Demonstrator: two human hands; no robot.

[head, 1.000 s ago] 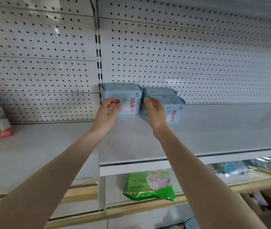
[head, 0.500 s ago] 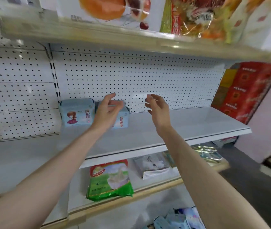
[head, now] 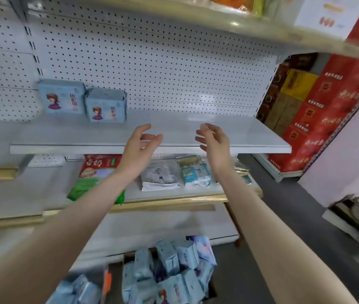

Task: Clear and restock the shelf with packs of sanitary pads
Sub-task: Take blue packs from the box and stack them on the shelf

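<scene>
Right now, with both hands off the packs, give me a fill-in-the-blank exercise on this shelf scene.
1. The white shelf carries exactly ____ blue packs, both upright.
2. The left hand and the right hand each hold ____.
3. Both packs stand at the shelf's ____ end, against the pegboard.

Missing words: two; nothing; left.
</scene>
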